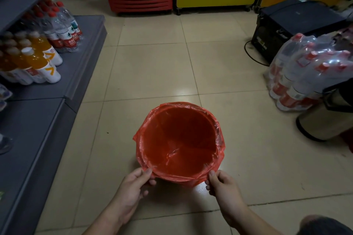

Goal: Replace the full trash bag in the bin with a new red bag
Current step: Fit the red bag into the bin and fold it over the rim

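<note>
A round bin (152,160) is seen from above on a tiled floor (152,66), lined with a red bag (179,139) whose edge is folded over the rim. The near edge of the bag is pinched by the left hand (133,189) and the right hand (223,187), thumbs on top, fingers (150,182) curled beneath, closed on the film. Beyond the fingertips the empty liner sags inward. The film is judged light, soft, slippery and easily torn; it is best gripped at the folded rim.
</note>
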`<control>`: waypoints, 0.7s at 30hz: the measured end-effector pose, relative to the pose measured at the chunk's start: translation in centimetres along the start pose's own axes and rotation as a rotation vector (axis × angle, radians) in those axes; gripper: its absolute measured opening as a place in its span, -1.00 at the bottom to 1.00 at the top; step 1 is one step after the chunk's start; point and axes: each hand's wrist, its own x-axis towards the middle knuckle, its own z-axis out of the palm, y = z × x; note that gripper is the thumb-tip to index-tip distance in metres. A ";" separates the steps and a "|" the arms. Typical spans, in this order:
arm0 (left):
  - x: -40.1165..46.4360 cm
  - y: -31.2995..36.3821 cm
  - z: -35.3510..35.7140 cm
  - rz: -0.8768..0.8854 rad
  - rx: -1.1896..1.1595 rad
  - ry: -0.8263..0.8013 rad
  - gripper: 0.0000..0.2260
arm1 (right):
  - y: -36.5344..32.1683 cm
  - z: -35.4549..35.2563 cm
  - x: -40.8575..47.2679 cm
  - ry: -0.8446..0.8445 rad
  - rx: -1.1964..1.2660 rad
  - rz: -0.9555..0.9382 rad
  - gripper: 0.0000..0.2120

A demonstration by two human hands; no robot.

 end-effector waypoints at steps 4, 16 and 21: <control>-0.2 -0.2 -0.1 0.042 0.058 0.005 -0.83 | -0.2 0.0 0.1 -0.012 -0.022 -0.005 -0.71; 0.4 -0.7 -0.3 0.106 0.167 0.039 -0.80 | -1.0 -1.1 0.0 -0.055 -0.068 0.062 -0.76; 2.3 2.3 -4.0 0.164 0.194 0.277 -0.81 | -5.1 -4.5 1.9 0.109 -0.091 0.037 -0.58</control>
